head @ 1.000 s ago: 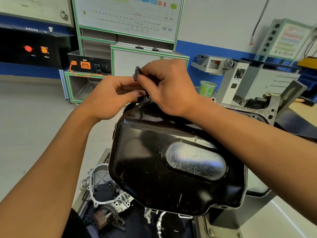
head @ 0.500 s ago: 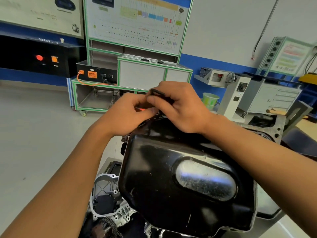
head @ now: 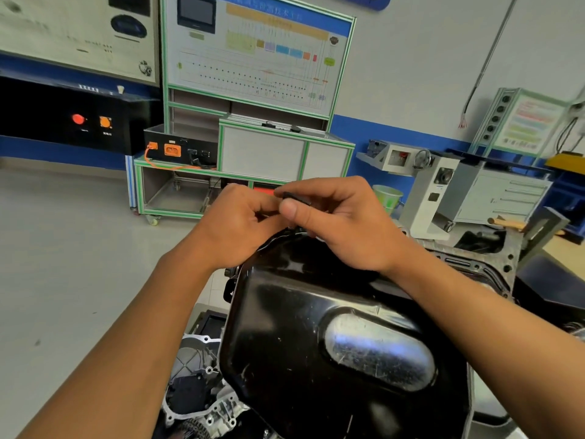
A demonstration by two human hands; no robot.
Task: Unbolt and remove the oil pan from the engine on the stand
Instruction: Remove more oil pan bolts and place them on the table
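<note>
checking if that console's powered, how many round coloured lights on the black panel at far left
2: a red light and an orange light just right of it on the black panel. More may lie out of frame.

Glossy black oil pan (head: 316, 312) sits upturned on the engine (head: 493, 264)

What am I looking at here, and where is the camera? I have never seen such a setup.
No robot here: a person works with bare hands, and the one camera sits on their head, looking forward and down. The big glossy black shell is the oil pan, lying on the engine, whose grey flange shows at right. At the pan's far edge the right hand pinches a small dark tool; the left hand curls beside it, and what it holds is hidden. A green-framed cabinet stands behind.
</note>
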